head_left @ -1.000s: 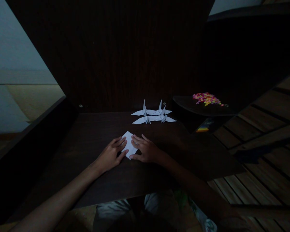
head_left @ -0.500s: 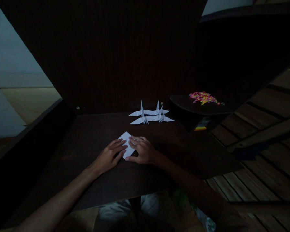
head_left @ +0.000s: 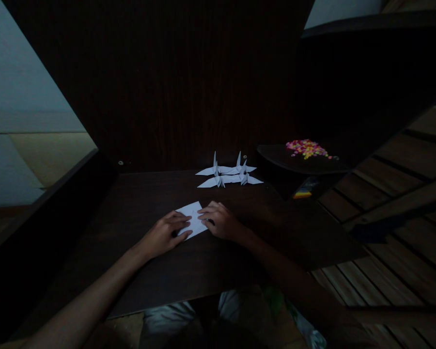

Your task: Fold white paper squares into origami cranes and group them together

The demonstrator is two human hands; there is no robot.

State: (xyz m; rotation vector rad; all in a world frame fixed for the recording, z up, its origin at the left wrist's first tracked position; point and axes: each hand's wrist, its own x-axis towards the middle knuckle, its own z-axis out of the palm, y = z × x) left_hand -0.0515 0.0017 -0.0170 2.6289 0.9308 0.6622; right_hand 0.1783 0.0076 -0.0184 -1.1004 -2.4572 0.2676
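A small white sheet of folded paper lies on the dark tabletop, turned slightly, between my two hands. My left hand rests on its left side with fingers stretched out and apart. At the right edge, my right hand has its fingers bent and drawn together, gripping the paper there. The fingers cover part of both edges. Behind the paper stand several white origami cranes, wings spread and touching, in two rows.
Brightly coloured small beads or pieces lie heaped on a rounded shelf at the right. Below it sits a small item with a rainbow-striped end. A dark side panel borders the table on the left; an upright back panel rises behind.
The paper has turned from a diamond-like position to a squarer one, and more of it shows. My right hand has shifted slightly right, its fingers now more bent; my left hand has hardly moved.
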